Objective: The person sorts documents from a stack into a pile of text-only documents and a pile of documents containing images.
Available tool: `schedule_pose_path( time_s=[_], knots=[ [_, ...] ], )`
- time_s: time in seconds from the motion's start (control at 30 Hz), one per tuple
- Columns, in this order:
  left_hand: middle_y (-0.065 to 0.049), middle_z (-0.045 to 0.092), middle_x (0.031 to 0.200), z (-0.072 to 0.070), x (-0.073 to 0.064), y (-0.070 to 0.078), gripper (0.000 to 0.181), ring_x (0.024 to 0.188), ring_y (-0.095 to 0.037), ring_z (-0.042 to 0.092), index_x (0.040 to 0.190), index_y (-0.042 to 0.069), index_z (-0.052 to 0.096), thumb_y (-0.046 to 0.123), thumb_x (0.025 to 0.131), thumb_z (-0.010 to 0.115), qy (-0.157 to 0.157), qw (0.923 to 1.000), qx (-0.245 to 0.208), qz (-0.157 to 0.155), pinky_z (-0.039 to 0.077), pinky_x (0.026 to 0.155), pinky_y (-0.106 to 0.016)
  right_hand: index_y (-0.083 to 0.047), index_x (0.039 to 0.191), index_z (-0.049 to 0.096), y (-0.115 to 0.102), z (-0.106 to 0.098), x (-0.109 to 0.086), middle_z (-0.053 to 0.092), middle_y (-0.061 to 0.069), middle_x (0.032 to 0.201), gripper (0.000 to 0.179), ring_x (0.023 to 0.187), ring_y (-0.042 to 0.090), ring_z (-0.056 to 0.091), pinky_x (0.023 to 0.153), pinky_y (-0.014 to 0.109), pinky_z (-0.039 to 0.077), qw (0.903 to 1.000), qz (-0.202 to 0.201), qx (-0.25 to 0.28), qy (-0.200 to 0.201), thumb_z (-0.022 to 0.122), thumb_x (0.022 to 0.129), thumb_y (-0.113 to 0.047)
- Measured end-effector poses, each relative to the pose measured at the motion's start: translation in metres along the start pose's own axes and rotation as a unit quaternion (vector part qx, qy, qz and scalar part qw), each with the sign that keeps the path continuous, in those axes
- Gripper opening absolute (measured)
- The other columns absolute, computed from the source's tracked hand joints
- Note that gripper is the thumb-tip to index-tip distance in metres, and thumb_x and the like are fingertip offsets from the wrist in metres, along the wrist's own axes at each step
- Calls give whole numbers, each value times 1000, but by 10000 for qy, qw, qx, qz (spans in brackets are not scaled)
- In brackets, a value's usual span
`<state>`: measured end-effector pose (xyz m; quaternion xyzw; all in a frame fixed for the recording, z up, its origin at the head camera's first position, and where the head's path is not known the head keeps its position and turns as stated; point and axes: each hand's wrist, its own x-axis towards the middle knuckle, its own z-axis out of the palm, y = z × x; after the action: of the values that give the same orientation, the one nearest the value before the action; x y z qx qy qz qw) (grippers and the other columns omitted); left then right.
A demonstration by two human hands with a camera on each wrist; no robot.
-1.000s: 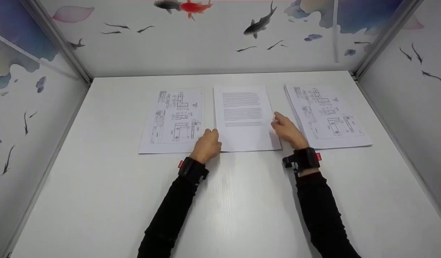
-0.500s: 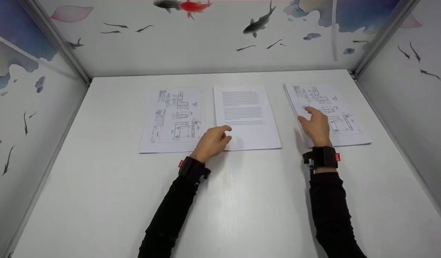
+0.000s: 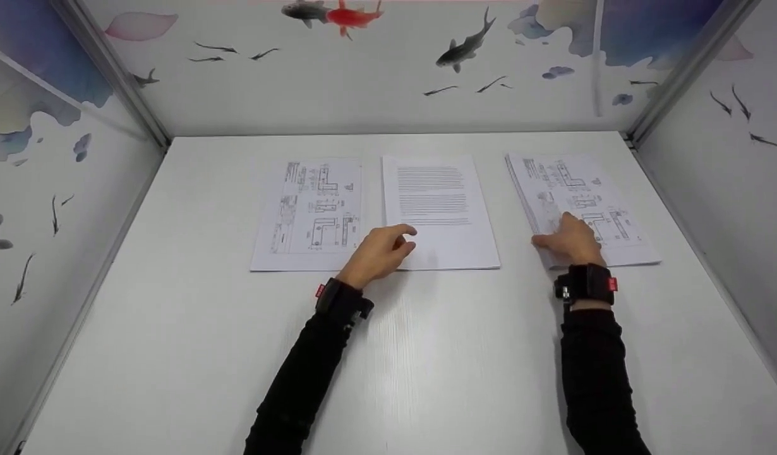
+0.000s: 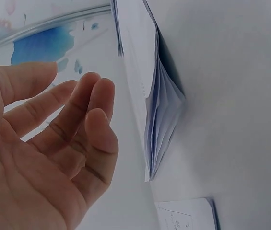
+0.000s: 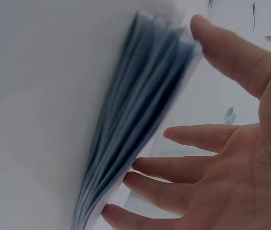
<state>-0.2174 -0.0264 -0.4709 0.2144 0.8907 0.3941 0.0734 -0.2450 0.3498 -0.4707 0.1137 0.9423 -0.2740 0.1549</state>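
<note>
Three stacks of paper lie side by side on the table. My left hand (image 3: 374, 254) hangs loosely curled over the near-left corner of the middle stack (image 3: 451, 243), which shows printed lines of text. Nothing is between its fingers in the left wrist view, where a stack's fanned sheet edges (image 4: 161, 115) show beyond the fingertips. At the near-left corner of the right stack (image 3: 546, 170), printed with drawings, is my right hand (image 3: 573, 241). The right wrist view shows its straight fingers (image 5: 173, 167) along the top sheet and its thumb by the corner of the spread sheets (image 5: 135, 110).
To the left lies another stack of drawings (image 3: 268, 259), its right side close by my left hand. The white table (image 3: 426, 354) is enclosed by panels (image 3: 376, 95) painted with fish at the back and both sides.
My right hand has left the middle stack's right edge, crossed to the right stack and come down at its near-left corner. My left hand has loosened from the middle stack's left edge.
</note>
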Motion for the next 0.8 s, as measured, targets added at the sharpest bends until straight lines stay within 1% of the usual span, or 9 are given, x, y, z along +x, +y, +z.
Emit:
schedule_pose_path(
  time_s=[0.07, 0.13, 0.27, 0.5, 0.53, 0.6, 0.67, 0.73, 0.8],
  knots=[
    [-9, 69, 87, 0, -1, -1, 33, 70, -13, 56, 128, 5, 62, 20, 100, 57, -43, 10000, -26, 25, 46, 65, -27, 10, 136, 39, 3, -2, -1, 51, 27, 121, 72, 102, 35, 49, 87, 47, 44, 9999, -51, 90, -80, 67, 90, -37],
    [-10, 70, 89, 0, -2, -1, 33, 71, -14, 56, 129, 5, 62, 20, 100, 57, -72, 9999, -24, 91, 47, 67, -27, 11, 142, 35, 5, -5, -2, 48, 32, 130, 77, 107, 38, 50, 93, 50, 44, 9998, -90, 134, -151, 66, 91, -38],
    [-11, 70, 92, -1, -3, -1, 33, 74, -16, 56, 129, 5, 61, 21, 100, 55, -128, 9997, -46, 209, 47, 70, -29, 10, 150, 21, 7, -9, -3, 34, 35, 148, 87, 122, 43, 45, 107, 57, 36, 9995, -77, 230, -216, 62, 93, -41],
    [-12, 71, 97, -2, -2, -1, 33, 80, -17, 58, 129, 6, 62, 22, 101, 55, -196, 9994, -127, 266, 48, 74, -30, 4, 153, 20, 7, -12, -5, 27, 33, 153, 76, 130, 45, 41, 109, 59, 33, 9989, -97, 270, -365, 47, 100, -44],
    [-13, 71, 98, -2, -2, 0, 33, 81, -17, 58, 129, 6, 62, 22, 101, 55, -214, 9991, -180, 315, 48, 74, -30, 4, 153, 21, 7, -12, -6, 29, 33, 152, 72, 128, 44, 42, 108, 59, 34, 9991, -144, 252, -300, 44, 101, -40],
    [-15, 71, 99, -2, -2, 0, 33, 81, -18, 59, 129, 5, 62, 21, 101, 54, -256, 9983, -309, 415, 48, 74, -31, 3, 152, 27, 7, -11, -7, 37, 33, 147, 60, 118, 43, 48, 98, 56, 41, 9994, -232, 247, -51, 37, 103, -30],
    [-16, 71, 101, -1, -2, 0, 33, 80, -18, 59, 129, 5, 62, 22, 101, 54, -278, 9977, -396, 481, 48, 73, -31, 3, 148, 36, 8, -9, -8, 47, 32, 137, 51, 106, 41, 52, 86, 50, 44, 9986, -350, 215, 333, 32, 102, -18],
    [-16, 72, 100, -1, -2, 0, 33, 79, -17, 59, 129, 5, 62, 22, 101, 54, -292, 9974, -409, 510, 48, 73, -30, 3, 144, 43, 9, -8, -9, 52, 31, 128, 48, 95, 39, 52, 77, 47, 44, 9958, -458, 210, 764, 29, 99, -8],
    [-16, 72, 100, -2, -2, 0, 33, 79, -16, 58, 129, 5, 62, 22, 101, 54, -310, 9975, -390, 504, 47, 73, -29, 5, 141, 44, 10, -7, -9, 53, 33, 125, 48, 95, 42, 53, 78, 51, 45, 9922, -560, 241, 1085, 28, 97, -4]
  ],
)
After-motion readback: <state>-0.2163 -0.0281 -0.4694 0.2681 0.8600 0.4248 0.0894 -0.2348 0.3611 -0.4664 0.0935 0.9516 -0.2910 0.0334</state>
